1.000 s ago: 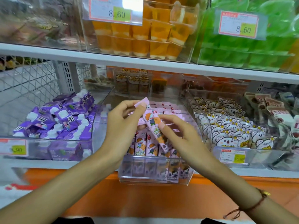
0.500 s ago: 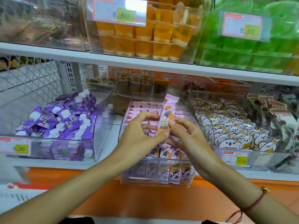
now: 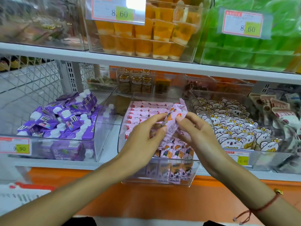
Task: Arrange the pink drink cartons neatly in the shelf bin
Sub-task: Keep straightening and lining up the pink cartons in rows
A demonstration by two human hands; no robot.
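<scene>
1. Holding one pink drink carton [image 3: 171,121] tilted above the clear shelf bin [image 3: 162,178], both hands work over the middle of the bin. This lifted carton is probably out so it can be turned the right way and slotted back among the others.

2. The rest of the pink cartons [image 3: 146,110] sit inside the bin in rows: those at the back show their tops, and a front row [image 3: 175,150] stands upright with the cartoon face outward. That ordered packing looks like the pattern the held carton must match.

3. The left hand [image 3: 143,137] comes in from the lower left, its grip closed on the carton's lower part, with fingers curled round it and the thumb beneath.

4. The right hand [image 3: 195,129] reaches from the lower right, wrist bent inward, its fingertips pinching the carton's upper end. A red cord bracelet [image 3: 260,207] sits on that wrist.

5. Both forearms converge on the bin, elbows apart, so the carton is steadied at two ends, which suits rotating it.

6. Neighbouring bins hold purple cartons [image 3: 65,118] to the left and white bear-printed packs [image 3: 236,132] to the right, each kept apart from the others by clear walls.
</scene>
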